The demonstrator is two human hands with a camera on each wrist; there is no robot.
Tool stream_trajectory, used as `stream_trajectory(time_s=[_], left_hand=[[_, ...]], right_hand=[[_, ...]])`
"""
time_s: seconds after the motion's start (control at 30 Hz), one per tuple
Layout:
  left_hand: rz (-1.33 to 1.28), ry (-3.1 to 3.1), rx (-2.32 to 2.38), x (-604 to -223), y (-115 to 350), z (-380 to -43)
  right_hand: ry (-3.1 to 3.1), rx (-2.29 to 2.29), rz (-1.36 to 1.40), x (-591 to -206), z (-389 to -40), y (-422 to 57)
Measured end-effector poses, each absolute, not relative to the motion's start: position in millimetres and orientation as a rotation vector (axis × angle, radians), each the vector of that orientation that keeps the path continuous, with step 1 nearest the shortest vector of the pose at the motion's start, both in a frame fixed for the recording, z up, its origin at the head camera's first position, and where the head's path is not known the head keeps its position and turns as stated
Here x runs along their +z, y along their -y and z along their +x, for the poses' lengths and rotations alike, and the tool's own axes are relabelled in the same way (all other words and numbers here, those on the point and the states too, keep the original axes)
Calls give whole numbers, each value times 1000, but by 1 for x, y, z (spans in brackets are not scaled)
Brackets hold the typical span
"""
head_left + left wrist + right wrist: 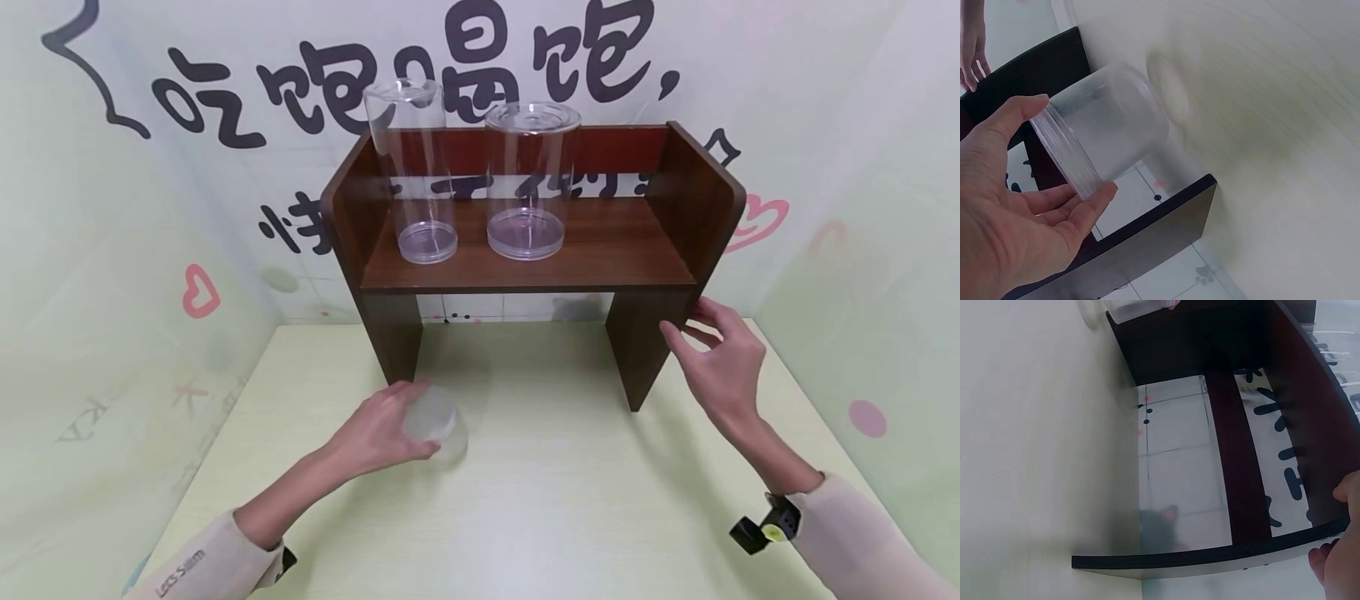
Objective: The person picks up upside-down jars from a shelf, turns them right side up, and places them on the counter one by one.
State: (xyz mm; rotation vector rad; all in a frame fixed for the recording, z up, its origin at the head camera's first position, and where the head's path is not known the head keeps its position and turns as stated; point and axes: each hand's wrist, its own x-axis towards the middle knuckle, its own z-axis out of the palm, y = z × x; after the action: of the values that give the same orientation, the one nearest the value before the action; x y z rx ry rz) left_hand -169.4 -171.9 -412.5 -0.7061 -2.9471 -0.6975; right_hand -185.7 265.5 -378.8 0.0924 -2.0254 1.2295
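My left hand (378, 425) grips a clear plastic jar (1110, 119) by its lid end (1069, 153), thumb on one side and fingers on the other. The jar is low over the table in front of the shelf's left leg; whether its base touches the table I cannot tell. My right hand (723, 362) holds the front edge of the dark brown shelf's right side panel (648, 346), thumb on the inner side and fingers outside. On the shelf board (615, 242) stand a tall narrow clear jar (412, 167) and a wider one (531, 175).
The pale table (525, 500) extends in front of the shelf and under its board. Behind is a printed cloth backdrop (225, 183) with dark lettering, and a light cloth wall (847, 333) rises on the right. A dark device (765, 525) is strapped to the right wrist.
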Motion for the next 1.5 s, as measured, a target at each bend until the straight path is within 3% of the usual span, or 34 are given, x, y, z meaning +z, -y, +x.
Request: stream_trajectory(time_s=[1.1,1.5], left_hand=[[-680,3094,-668,-422,176,-164],[-664,2886,-689,-385,160,-160]], right_hand=[[1860,1214,56,-386,-201,-258],[1873,1177,73,-387,-202,-259]])
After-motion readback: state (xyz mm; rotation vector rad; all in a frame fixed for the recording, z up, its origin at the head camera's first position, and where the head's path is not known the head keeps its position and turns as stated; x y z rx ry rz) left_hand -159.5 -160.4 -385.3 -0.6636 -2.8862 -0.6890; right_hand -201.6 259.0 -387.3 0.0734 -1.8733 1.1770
